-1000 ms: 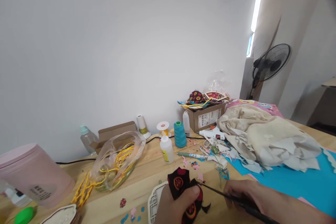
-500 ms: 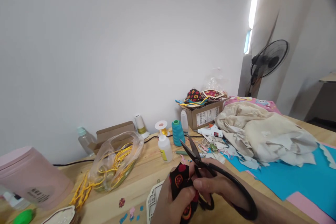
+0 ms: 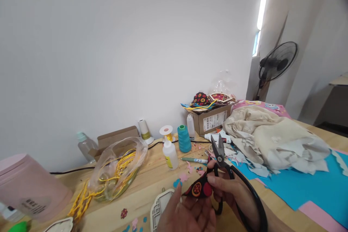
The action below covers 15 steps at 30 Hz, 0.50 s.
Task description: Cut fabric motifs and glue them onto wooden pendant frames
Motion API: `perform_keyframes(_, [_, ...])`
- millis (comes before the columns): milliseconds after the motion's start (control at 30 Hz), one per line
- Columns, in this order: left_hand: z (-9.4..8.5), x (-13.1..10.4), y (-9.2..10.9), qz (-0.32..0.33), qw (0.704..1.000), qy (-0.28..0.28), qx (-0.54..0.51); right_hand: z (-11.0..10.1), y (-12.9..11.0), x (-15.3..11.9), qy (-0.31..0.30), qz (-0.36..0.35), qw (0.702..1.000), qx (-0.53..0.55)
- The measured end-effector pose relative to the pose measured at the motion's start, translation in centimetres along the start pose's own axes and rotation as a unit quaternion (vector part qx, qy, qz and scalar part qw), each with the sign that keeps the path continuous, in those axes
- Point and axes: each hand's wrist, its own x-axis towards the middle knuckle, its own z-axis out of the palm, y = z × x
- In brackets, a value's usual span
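Black fabric with red and orange round patterns hangs from the fingertips of my right hand, above my left palm. The same right hand holds black-handled scissors, their blades slightly apart and pointing up. My left hand is palm up with its fingers spread, just under the fabric. Partly behind my left hand lies a pale lattice-patterned frame on the wooden table.
Near the wall stand a glue bottle, a teal thread cone and a cardboard box. Cream cloth lies on blue sheets at right. A pink bin and a bag of yellow cord are at left.
My left hand has let go of the fabric and opened palm up. My right hand now holds the fabric, and the scissors have moved right and turned more upright.
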Motion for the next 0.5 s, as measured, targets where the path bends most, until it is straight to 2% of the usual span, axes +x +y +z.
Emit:
perform_keyframes(100, [0.3,0.3,-0.8,0.041,0.998,0.042,0.02,0.8,-0.2,0.0,-0.003,-0.039,0.998,-0.043])
perform_keyframes(167, [1.0,0.4,-1.0,0.091,0.989,0.083,0.076,1.2,-0.4,-0.1,0.001,-0.05,0.995,-0.082])
perform_keyframes(300, [2.1,0.3,-0.6,0.215,0.946,0.128,0.207,0.7,-0.9,0.0,0.015,-0.063,0.986,-0.152])
perform_keyframes(400, [2.4,0.3,-0.1,0.272,0.919,0.152,0.242,-0.1,-1.5,-0.3,0.026,-0.059,0.979,-0.193])
perform_keyframes(500, [2.5,0.2,0.1,0.304,0.907,0.171,0.238,-0.2,-2.2,-1.3,-0.041,-0.022,0.971,-0.233])
